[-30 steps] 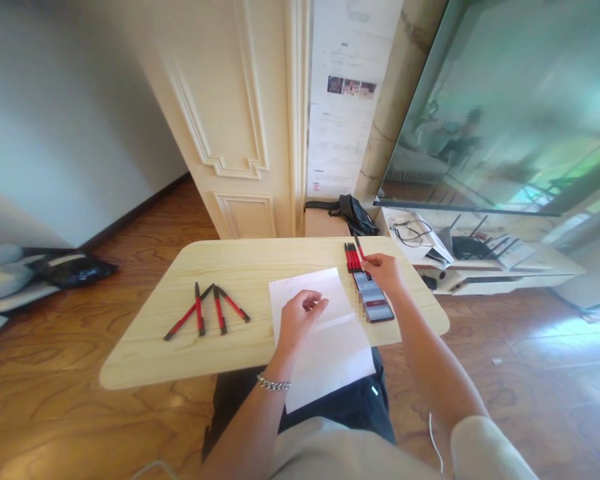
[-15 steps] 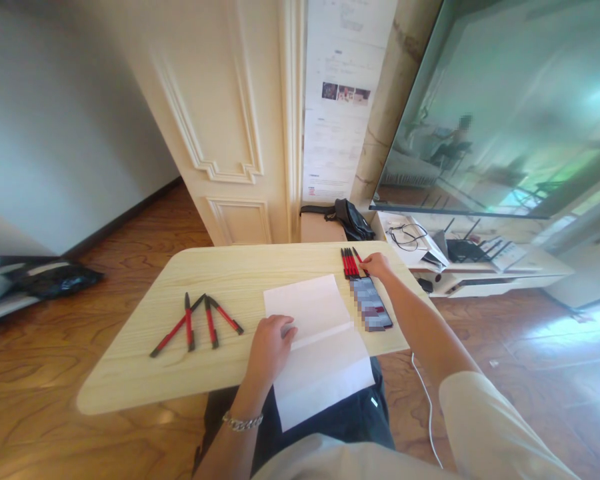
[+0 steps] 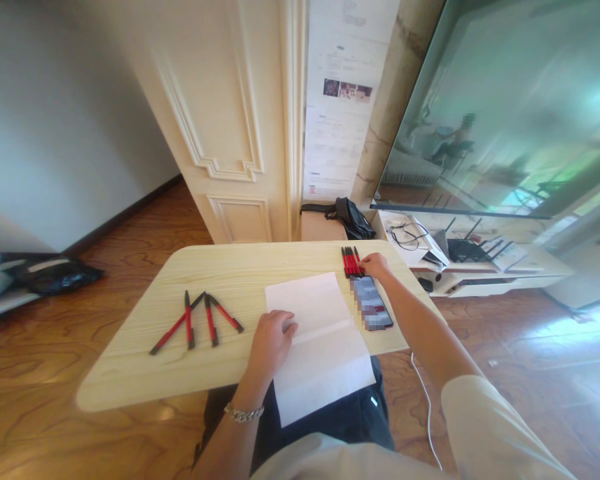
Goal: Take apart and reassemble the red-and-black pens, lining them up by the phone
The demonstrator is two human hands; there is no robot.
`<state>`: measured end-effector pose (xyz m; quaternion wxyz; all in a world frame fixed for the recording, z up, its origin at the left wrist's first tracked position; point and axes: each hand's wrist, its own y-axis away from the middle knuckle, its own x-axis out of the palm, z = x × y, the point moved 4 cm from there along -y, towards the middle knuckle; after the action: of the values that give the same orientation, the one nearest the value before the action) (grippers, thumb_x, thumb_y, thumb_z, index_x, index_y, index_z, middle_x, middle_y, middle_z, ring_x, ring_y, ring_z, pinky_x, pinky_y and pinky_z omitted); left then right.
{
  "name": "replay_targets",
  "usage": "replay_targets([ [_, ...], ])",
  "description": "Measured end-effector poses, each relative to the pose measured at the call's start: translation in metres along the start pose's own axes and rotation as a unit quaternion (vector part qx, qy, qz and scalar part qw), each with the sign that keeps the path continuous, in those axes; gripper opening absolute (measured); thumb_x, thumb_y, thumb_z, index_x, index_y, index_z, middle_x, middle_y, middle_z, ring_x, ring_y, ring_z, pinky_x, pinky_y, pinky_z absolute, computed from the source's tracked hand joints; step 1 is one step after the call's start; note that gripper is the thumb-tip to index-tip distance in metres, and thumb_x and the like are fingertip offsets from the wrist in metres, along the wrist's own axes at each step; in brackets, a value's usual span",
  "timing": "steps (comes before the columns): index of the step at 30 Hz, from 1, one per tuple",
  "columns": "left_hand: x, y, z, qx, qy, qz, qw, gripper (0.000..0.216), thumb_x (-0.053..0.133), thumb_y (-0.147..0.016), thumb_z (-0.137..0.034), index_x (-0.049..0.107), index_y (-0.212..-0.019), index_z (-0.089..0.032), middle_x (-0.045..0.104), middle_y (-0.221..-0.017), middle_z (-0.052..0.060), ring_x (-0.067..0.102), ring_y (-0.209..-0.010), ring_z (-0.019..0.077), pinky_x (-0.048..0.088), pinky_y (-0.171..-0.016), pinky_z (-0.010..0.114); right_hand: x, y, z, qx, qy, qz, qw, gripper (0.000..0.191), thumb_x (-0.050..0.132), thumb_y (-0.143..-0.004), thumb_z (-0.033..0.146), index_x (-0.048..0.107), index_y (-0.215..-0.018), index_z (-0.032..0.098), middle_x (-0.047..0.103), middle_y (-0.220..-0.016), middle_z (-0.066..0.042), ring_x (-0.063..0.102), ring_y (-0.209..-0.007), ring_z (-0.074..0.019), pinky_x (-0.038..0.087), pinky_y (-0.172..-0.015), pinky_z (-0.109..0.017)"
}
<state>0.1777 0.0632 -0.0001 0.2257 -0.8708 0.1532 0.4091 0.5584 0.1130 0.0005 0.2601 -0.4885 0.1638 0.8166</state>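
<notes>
Row of red pens (image 3: 351, 261): red-and-black pens lying side by side, close together, at the far right corner of the table (image 3: 240, 267), tips pointing to the far edge.
Right hand (image 3: 377, 265): stretched out to the far right corner, fingers bent down onto the near ends of the row. It touches the rightmost pen; I cannot tell whether it grips it.
Left hand (image 3: 270, 341): resting on the left edge of the white paper (image 3: 320, 347), fingers loosely curled and holding nothing; a chain bracelet (image 3: 243, 414) is on the wrist.
White paper: one creased sheet at the middle of the near edge, its lower part hanging over that edge.
Phone (image 3: 373, 304): flat on the table, just right of the paper and just before the pen row; the screen is blurred and unreadable.
Loose pens (image 3: 200, 320): four of the same kind, fanned out towards the left edge, well apart from the row.
Poster (image 3: 340, 100): on the wall beyond the table, with small photos and lines of print too small to read.
Black bag (image 3: 353, 217): on a low ledge just past the far edge.
</notes>
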Motion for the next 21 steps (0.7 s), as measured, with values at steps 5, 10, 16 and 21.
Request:
replay_targets([
  [5, 0.001, -0.004, -0.001, -0.007, -0.004, 0.002, 1.0, 0.019, 0.059, -0.081, -0.025, 0.068, -0.096, -0.018, 0.068, -0.098, 0.006, 0.058, -0.095, 0.0229, 0.042, -0.09, 0.037, 0.0, 0.003, 0.001, -0.003, -0.001, 0.006, 1.0, 0.025, 0.066, -0.074, 0.038, 0.076, -0.087, 0.019, 0.073, -0.08, -0.007, 0.065, -0.083, -0.0199, 0.043, -0.068, -0.023],
  [10, 0.001, -0.005, -0.002, 0.002, -0.004, -0.004, 1.0, 0.017, 0.06, -0.08, -0.024, 0.068, -0.094, -0.019, 0.068, -0.097, 0.006, 0.058, -0.095, 0.0226, 0.043, -0.09, 0.037, -0.001, 0.007, 0.004, -0.011, 0.003, 0.006, 1.0, 0.025, 0.065, -0.074, 0.039, 0.076, -0.087, 0.021, 0.072, -0.08, -0.006, 0.065, -0.082, -0.0198, 0.043, -0.067, -0.024],
  [16, -0.004, -0.001, -0.007, 0.0, 0.016, -0.034, 0.999, 0.014, 0.061, -0.081, -0.022, 0.067, -0.093, -0.019, 0.068, -0.095, 0.006, 0.058, -0.093, 0.0218, 0.044, -0.089, 0.037, -0.01, 0.014, 0.011, -0.015, 0.014, 0.002, 1.0, 0.033, 0.061, -0.076, 0.043, 0.075, -0.091, 0.017, 0.072, -0.085, -0.011, 0.065, -0.085, -0.0236, 0.043, -0.069, -0.028],
  [21, -0.024, 0.021, 0.005, -0.036, 0.054, -0.113, 0.991, 0.015, 0.059, -0.084, -0.026, 0.066, -0.094, -0.02, 0.068, -0.091, 0.005, 0.061, -0.087, 0.019, 0.047, -0.083, 0.034, -0.009, 0.045, 0.053, -0.083, -0.06, -0.053, 0.993, 0.035, 0.055, -0.08, 0.043, 0.072, -0.095, 0.018, 0.072, -0.087, -0.009, 0.064, -0.08, -0.0212, 0.043, -0.066, -0.028],
])
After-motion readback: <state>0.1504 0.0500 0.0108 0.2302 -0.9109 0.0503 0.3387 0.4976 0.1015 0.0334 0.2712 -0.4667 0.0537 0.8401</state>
